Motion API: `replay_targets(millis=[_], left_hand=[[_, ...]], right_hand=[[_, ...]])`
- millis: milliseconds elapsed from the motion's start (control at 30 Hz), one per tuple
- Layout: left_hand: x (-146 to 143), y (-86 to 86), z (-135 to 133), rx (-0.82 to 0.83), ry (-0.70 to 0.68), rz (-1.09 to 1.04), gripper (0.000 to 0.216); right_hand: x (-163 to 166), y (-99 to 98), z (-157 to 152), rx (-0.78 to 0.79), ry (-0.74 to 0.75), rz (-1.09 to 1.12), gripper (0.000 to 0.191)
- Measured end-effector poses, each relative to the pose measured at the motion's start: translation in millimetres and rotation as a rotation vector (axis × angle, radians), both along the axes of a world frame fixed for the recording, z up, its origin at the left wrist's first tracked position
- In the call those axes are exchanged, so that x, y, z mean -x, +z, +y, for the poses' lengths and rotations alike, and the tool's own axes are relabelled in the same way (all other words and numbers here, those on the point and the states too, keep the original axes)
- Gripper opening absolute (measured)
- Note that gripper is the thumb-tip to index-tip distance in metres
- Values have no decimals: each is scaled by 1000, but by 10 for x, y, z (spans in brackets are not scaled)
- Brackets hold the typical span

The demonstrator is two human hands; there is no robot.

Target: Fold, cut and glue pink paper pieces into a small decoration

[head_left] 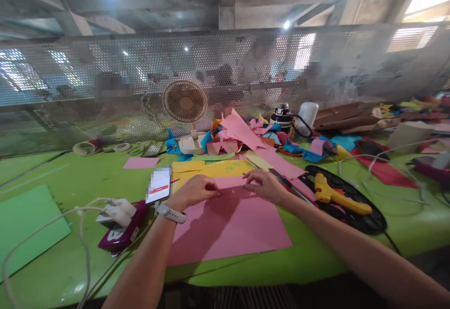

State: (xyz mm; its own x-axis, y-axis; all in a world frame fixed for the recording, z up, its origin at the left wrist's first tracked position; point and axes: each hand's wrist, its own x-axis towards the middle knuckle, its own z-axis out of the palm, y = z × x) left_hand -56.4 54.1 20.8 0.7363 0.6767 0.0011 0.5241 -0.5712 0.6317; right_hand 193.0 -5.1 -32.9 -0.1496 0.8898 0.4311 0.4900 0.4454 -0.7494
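Observation:
A large pink paper sheet [232,238] lies flat in front of me, its far edge over yellow paper [190,167]. My left hand [197,191], with a pale watch on the wrist, is over the sheet's far left part. Its fingers are curled toward the thumb; whatever may be between them is too small to make out. Across from it, my right hand [263,184] hovers at the far right part of the sheet, fingers bent and apart from the thumb. A gap separates the two hands, with small pale specks on the pink paper there.
Left: a phone [159,184], a purple power strip [121,234] with cables, green paper [33,229]. Right: a yellow glue gun [337,196] on a black tray [378,215]. Behind: a fan [185,101], colourful paper pinwheels [225,147], a bottle [281,117], a perforated partition [140,65].

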Motion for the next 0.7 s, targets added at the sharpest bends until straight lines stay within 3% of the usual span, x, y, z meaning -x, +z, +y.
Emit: replay_targets(millis=[167, 267, 333, 433, 567, 700], left_hand=[[4, 65, -42, 31, -3, 39, 23], [-7, 129, -90, 78, 54, 45, 31], [-16, 167, -112, 28, 128, -22, 36], [-19, 205, -103, -135, 259, -105, 39], [11, 218, -26, -355, 465, -119, 36], [30, 175, 36, -410, 552, -103, 34]], right_hand=[[-35, 75, 0, -17, -15, -1, 17], [-159, 254, -29, -12, -119, 109, 23], [-280, 392, -77, 15, -181, 123, 24], [-470, 532, -161, 78, -227, -42, 21], [-665, 573, -205, 135, -299, -388, 16], [-751, 636, -238, 136, -453, -525, 17]])
